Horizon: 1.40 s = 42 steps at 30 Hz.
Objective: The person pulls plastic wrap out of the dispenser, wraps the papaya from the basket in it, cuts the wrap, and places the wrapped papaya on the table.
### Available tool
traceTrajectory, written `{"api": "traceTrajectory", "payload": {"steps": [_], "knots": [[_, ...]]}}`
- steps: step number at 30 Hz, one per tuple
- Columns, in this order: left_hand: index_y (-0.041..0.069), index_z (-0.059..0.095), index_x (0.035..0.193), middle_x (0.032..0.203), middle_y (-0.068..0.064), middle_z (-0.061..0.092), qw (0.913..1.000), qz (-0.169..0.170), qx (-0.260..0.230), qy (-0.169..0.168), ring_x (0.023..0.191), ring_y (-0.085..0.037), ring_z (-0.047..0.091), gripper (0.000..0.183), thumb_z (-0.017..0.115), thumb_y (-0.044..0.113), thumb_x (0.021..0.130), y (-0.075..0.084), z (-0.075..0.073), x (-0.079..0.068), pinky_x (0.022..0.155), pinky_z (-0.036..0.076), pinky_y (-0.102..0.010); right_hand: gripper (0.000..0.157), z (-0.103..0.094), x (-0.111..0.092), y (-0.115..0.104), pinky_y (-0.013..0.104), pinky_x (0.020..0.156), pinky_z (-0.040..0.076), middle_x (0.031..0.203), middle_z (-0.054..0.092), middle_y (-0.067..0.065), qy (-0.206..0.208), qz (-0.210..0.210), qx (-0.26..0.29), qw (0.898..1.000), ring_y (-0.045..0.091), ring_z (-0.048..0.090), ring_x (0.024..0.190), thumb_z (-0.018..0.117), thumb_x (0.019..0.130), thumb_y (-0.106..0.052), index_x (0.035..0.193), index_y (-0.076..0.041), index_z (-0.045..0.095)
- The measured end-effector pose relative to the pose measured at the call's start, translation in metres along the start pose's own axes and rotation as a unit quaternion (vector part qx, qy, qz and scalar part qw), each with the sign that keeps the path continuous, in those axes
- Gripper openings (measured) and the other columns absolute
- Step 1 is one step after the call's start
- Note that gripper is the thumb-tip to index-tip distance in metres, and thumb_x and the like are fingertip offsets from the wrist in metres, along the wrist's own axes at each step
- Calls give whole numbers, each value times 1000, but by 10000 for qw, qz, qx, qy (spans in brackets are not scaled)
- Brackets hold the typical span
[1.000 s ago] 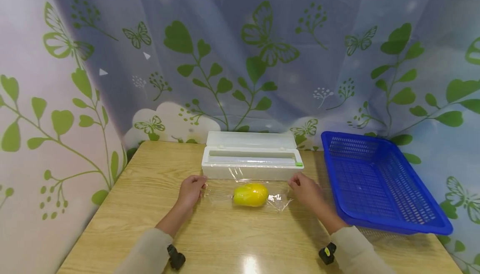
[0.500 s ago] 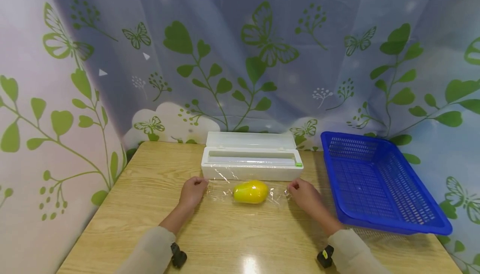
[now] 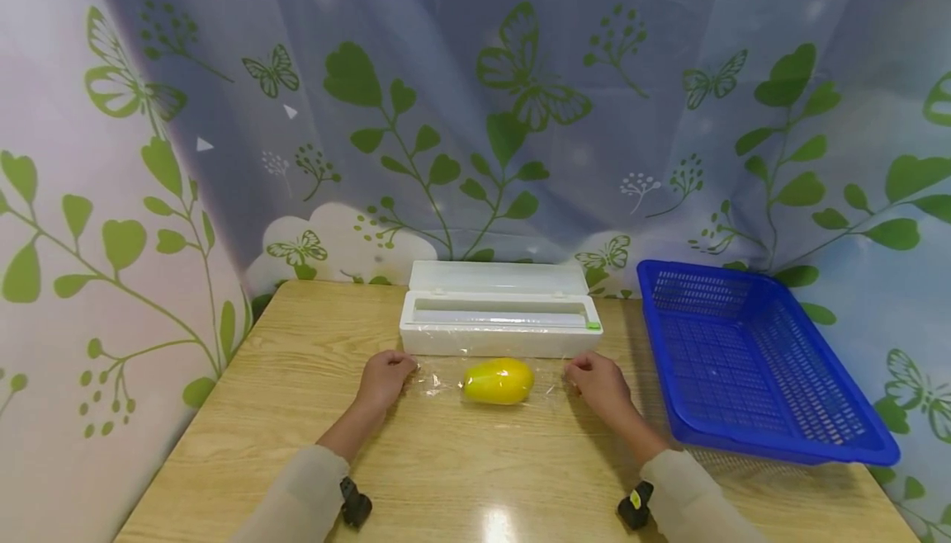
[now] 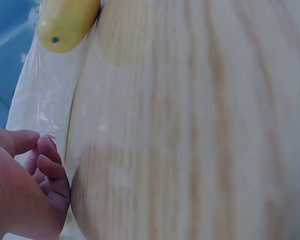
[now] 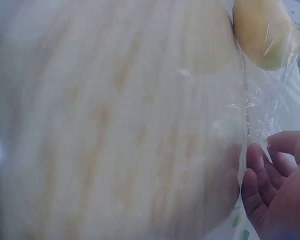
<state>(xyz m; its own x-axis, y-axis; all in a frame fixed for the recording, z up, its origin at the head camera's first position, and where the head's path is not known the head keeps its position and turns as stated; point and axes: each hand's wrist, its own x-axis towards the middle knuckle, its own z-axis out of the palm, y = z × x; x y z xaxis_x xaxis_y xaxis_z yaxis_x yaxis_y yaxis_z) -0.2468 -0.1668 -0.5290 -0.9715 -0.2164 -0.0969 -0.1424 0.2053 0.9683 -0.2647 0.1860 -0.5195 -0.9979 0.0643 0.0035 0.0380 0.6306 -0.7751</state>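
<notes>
A yellow papaya (image 3: 499, 381) lies on the table, wrapped in clear plastic wrap (image 3: 435, 381) that spreads out past both its ends. My left hand (image 3: 383, 381) pinches the wrap's left end between thumb and fingertips, seen closer in the left wrist view, where the papaya (image 4: 67, 25) shows its stem end. On the other side my right hand (image 3: 600, 383) pinches the right end, and the right wrist view has the crinkled wrap (image 5: 260, 107) running from the papaya to the thumb. Behind the fruit stands a white plastic wrap dispenser (image 3: 501, 343), lid raised, roll inside.
A blue plastic basket (image 3: 669, 398) stands on the right side of the wooden table (image 3: 475, 469), close to my right forearm. A green slider (image 3: 593, 326) sits at the dispenser's right front edge. A patterned curtain (image 3: 446, 114) hangs behind the table.
The papaya has shifted slightly away from me, towards the dispenser. Both hands have drawn a little inward, still pinching the wrap, and the loose right-hand flap has gathered up.
</notes>
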Motion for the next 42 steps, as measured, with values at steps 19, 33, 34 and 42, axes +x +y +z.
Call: {"api": "traceTrajectory", "payload": {"steps": [19,33,34,42], "knots": [[-6,69,104,97,-18,72,9995,261,148,93,82,-17,65,15,68,2,91,1,-7,0,72,50,-22,49,-3,-6,0,28,64,43,96,70,16,243,-50,66,9997,14,58,72,65,91,-5,136,4,48],[-6,67,111,90,-14,73,9991,245,-336,-118,62,-11,55,21,69,3,92,4,-9,0,52,46,-20,30,-8,-4,5,21,54,45,86,68,14,240,-73,959,9951,13,56,65,63,95,0,124,5,60],[-6,67,111,91,-14,73,9989,238,-386,-147,61,-11,54,21,68,3,92,4,-10,0,52,46,-20,30,-9,-5,5,21,53,45,87,68,15,234,-74,1045,9942,13,56,65,62,96,-1,125,5,59],[-4,65,116,102,-21,73,9990,343,-116,-257,63,-18,59,23,66,6,95,4,-15,-7,57,52,-24,33,-12,-11,5,21,56,47,94,67,20,321,-228,963,9946,14,61,69,65,94,-2,126,6,59]]}}
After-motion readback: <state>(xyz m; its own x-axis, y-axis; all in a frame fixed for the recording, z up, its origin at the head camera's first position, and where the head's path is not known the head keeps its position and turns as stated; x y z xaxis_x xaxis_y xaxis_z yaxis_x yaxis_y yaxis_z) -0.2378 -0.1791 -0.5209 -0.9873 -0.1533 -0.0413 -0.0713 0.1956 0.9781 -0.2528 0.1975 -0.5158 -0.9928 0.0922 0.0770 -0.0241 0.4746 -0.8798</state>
